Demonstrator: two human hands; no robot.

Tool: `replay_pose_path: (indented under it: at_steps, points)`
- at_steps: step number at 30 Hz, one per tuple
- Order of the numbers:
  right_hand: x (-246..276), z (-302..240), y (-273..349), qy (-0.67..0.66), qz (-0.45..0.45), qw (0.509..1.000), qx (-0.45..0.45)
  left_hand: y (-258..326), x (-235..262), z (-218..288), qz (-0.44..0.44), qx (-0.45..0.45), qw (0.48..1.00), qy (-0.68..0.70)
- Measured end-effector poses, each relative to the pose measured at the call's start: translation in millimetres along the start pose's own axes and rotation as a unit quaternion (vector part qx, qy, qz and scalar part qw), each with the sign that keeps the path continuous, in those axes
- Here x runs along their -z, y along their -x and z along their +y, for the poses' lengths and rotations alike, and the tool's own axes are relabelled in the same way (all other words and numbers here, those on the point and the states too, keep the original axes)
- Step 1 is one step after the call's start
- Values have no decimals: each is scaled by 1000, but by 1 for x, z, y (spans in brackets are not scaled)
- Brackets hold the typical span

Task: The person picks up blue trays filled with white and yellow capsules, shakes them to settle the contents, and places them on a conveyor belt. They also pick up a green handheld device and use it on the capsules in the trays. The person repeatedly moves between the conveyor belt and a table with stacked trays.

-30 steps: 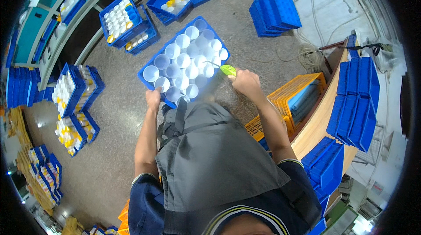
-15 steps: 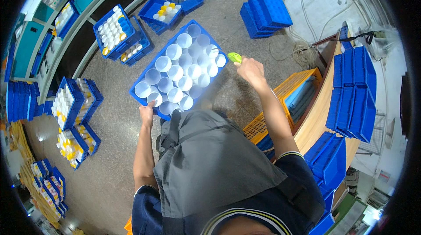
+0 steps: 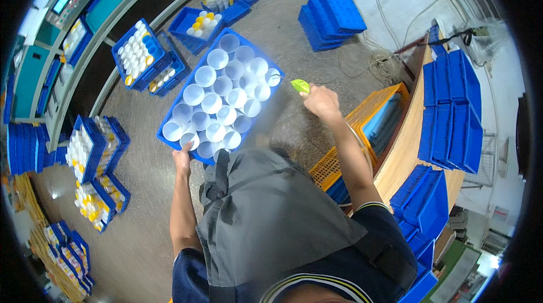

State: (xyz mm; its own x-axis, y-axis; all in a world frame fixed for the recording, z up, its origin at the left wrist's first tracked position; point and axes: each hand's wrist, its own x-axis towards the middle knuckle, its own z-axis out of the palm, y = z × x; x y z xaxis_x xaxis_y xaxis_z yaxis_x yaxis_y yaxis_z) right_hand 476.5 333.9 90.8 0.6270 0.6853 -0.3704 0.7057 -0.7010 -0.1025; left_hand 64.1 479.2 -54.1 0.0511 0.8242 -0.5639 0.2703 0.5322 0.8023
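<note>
Clenching a green-handled tool point(image 3: 300, 86), the right hand point(image 3: 322, 101) is easing rightward from the cups point(image 3: 194, 94), leaving only the left hand point(image 3: 181, 159) gripping the blue tray point(image 3: 257, 52).

No readable text here tbh, the lit screen point(image 3: 62, 1) on the teal machine point(image 3: 31, 71) and the marked green handle point(image 3: 300, 85) are both too small.
</note>
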Motion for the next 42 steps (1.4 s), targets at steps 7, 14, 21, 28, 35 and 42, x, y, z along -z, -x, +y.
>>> replay_pose_path:
  at_steps: [7,14,21,28,35,42]
  points:
    - [-4,11,22,-23,14,999,48,-9,-2,-9,-10,-27,998,57]
    - [-10,-4,30,-27,30,994,97,-14,-6,-1,2,-8,1000,-8]
    - [-15,-18,31,-7,-3,993,120,-24,-16,3,34,2,999,28]
    - [-21,-35,30,-2,17,986,167,-52,-33,13,51,-15,998,40]
    - [-29,-35,31,-12,103,968,227,-72,-40,37,52,-13,999,-9]
    - [-21,-39,47,20,41,972,228,-56,-59,68,96,-4,995,-40]
